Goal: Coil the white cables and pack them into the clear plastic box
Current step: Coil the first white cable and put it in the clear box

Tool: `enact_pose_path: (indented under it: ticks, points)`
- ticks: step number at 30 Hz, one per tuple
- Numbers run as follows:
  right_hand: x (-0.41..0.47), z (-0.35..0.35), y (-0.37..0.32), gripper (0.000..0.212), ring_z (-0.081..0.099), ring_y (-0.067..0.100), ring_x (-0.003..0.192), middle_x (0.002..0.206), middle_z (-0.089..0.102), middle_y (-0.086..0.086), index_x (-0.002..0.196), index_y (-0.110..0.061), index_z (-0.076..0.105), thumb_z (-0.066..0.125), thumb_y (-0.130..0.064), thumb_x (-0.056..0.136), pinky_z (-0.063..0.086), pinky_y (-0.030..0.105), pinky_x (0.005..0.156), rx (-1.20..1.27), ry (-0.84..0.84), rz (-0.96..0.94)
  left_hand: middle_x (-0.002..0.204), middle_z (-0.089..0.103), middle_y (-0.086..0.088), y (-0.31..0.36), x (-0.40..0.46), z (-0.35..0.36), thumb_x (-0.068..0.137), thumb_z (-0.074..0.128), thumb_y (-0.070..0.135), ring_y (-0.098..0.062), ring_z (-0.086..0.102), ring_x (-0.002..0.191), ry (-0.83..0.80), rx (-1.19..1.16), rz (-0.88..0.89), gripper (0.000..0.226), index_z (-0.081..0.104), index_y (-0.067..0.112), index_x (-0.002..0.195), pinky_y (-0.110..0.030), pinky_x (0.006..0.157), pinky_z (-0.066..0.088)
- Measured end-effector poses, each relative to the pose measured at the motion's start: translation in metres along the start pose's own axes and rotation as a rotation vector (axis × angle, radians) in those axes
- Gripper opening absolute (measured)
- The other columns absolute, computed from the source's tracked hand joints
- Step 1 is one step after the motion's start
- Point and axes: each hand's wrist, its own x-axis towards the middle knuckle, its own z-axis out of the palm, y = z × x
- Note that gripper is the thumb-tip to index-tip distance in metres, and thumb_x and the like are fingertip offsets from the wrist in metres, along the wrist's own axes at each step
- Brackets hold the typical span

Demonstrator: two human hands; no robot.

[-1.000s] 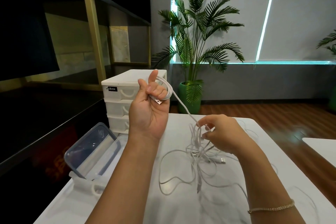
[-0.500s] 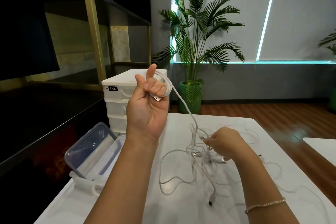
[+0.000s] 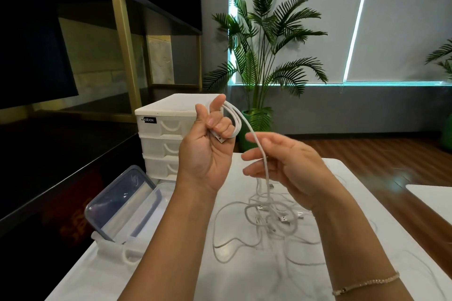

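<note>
Right hand (image 3: pixel 291 166) risen, fingers loose around cable (image 3: pixel 264 161); left hand (image 3: pixel 208 144) grips coil; clear plastic box (image 3: pixel 156 205) holds no cable.

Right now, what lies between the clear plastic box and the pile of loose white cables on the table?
In the head view, the left forearm crosses above that stretch; beneath it only bare white table shows between the clear plastic box and the loose white cables.

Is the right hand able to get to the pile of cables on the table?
Probably yes. The right hand is open, with only one white cable running past its fingers, and the tangled cables lie just below it on the table with nothing covering them.
</note>
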Motion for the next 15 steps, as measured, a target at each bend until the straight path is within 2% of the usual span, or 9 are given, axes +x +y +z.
enact_pose_path:
  ticks: [3,5,6,8,12,15]
  points:
    - [-0.001,0.001,-0.004,0.026,0.055,0.014,0.051,0.067,0.063,0.004,0.102,-0.019,0.063,0.038,-0.025,0.098,0.057,0.033,0.06,0.137,0.015,-0.048,0.052,0.042,0.004,-0.001,0.002,-0.004,0.099,0.03,0.032,-0.006,0.041,0.046,0.003,0.064,-0.012,0.054,0.073,0.005,0.079,-0.013,0.049,0.038]
    - [0.003,0.005,0.0,0.022,0.04,0.008,0.042,0.059,0.052,0.0,0.099,-0.021,0.064,0.042,-0.021,0.097,0.043,0.022,0.041,0.126,0.099,-0.096,0.053,0.041,0.004,-0.003,0.002,-0.006,0.099,0.03,0.032,-0.005,0.04,0.047,0.015,0.123,-0.031,0.054,0.073,0.007,0.076,-0.012,0.049,0.038]
    - [0.006,0.007,0.003,0.022,0.035,0.006,0.041,0.056,0.048,-0.002,0.096,-0.022,0.065,0.043,-0.02,0.097,0.034,0.019,0.038,0.086,0.17,-0.113,0.053,0.041,0.004,-0.004,0.002,-0.006,0.098,0.031,0.032,-0.005,0.04,0.047,0.023,0.139,-0.039,0.055,0.073,0.008,0.072,-0.012,0.048,0.038]
    - [0.011,0.01,0.01,0.022,0.035,0.002,0.041,0.052,0.045,-0.009,0.094,-0.025,0.067,0.045,-0.02,0.097,0.029,0.015,0.04,-0.059,0.293,-0.148,0.05,0.041,0.004,-0.005,0.002,-0.007,0.099,0.032,0.031,-0.005,0.039,0.045,0.044,0.154,-0.046,0.053,0.068,0.009,0.067,-0.013,0.047,0.037]
    - [0.017,0.012,0.019,0.02,0.045,-0.004,0.044,0.045,0.05,-0.023,0.086,-0.026,0.065,0.048,-0.022,0.095,0.029,0.01,0.046,-0.237,0.396,-0.197,0.046,0.037,0.006,-0.003,0.0,-0.006,0.099,0.033,0.033,-0.005,0.035,0.042,0.048,0.239,-0.062,0.048,0.057,0.012,0.062,-0.012,0.044,0.031]
    - [0.019,0.01,0.022,0.022,0.04,0.005,0.048,0.05,0.048,-0.013,0.076,-0.025,0.064,0.051,-0.026,0.093,0.03,0.019,0.048,-0.258,0.486,-0.187,0.044,0.035,0.007,-0.003,0.0,-0.006,0.098,0.034,0.034,-0.005,0.032,0.041,0.056,0.318,-0.054,0.052,0.056,0.014,0.055,-0.012,0.043,0.028]
